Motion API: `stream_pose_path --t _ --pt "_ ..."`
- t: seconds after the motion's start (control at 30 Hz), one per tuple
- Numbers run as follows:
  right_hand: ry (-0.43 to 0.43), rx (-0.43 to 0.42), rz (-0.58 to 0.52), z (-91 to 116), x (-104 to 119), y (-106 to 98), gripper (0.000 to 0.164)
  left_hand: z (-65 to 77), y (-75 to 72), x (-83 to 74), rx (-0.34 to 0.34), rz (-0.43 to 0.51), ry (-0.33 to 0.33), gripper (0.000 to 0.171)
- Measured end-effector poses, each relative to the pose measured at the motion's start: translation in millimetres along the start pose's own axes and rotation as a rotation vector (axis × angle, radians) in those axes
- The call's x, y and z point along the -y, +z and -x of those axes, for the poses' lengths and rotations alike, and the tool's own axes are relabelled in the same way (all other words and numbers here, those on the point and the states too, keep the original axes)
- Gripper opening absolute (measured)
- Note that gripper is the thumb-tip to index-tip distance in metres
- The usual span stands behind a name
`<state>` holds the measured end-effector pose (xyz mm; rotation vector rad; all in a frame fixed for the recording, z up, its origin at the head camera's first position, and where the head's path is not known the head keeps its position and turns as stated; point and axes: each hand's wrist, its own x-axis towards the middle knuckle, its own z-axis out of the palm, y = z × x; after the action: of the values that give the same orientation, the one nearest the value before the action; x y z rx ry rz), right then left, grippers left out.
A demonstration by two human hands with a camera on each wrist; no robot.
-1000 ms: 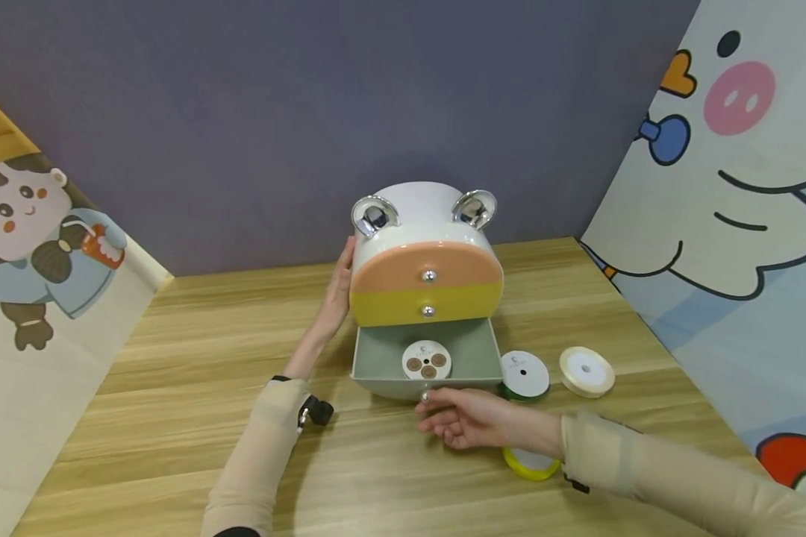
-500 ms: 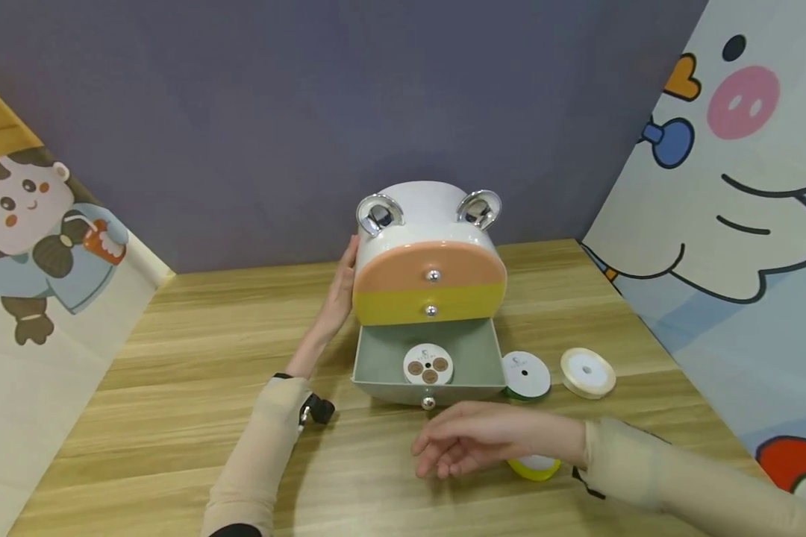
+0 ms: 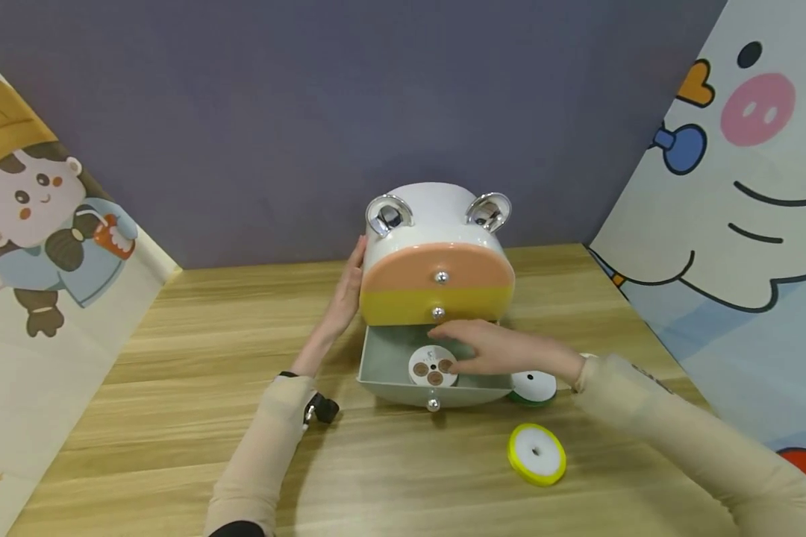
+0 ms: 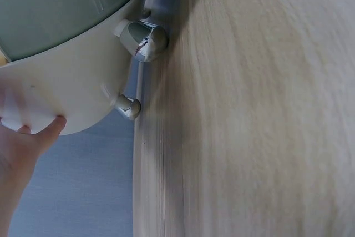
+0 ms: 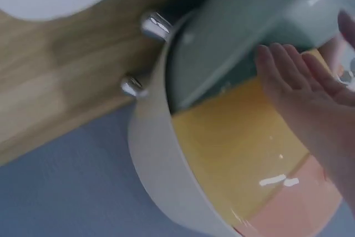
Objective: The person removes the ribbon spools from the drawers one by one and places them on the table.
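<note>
A small white drawer cabinet (image 3: 430, 216) with two silver ears has orange and yellow upper drawer fronts. Its grey-green bottom drawer (image 3: 388, 349) is pulled out. In it lies a white ribbon spool (image 3: 423, 358) with brown round patches. My left hand (image 3: 345, 298) rests flat along the cabinet's left side; its fingertips press the white shell in the left wrist view. Over the drawer's right half my right hand (image 3: 504, 350) reaches in, fingers extended and thumb apart, the thumb overlapping the spool's right edge. The right wrist view shows the fingers (image 5: 285, 67) straight, beside the yellow front.
To the right of the drawer lies a white spool with green ribbon (image 3: 533, 388), partly behind my right wrist. A yellow ribbon spool (image 3: 537, 455) lies nearer on the wooden table (image 3: 389, 477). Another pale spool is mostly hidden by the right sleeve. A dark wall (image 3: 275, 149) stands behind.
My right hand has let go of the bottom drawer's knob, drawn back, then moved up and over the open drawer. The left hand stays on the cabinet's side.
</note>
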<state>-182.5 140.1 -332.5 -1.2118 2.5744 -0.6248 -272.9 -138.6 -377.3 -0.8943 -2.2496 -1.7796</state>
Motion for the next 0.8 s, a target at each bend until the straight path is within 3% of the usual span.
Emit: stream_pose_path --t 0.1,0.2,0.6,0.8 --pt "-0.011 0.09 0.072 -2 -8 10 0.068 0.5 1.9 0.0 0.0 0.007 -0.003 0.071" --pt "-0.008 0.135 0.077 -6 -11 17 0.075 0.6 2.7 0.0 -0.007 0.01 -0.007 0.073" --pt "0.075 0.195 0.099 -20 -20 31 0.083 1.1 2.8 0.8 0.002 -0.002 -0.015 0.077" --pt "0.099 0.191 0.065 -23 -23 34 0.077 0.3 2.1 -0.1 0.0 -0.002 -0.012 0.081"
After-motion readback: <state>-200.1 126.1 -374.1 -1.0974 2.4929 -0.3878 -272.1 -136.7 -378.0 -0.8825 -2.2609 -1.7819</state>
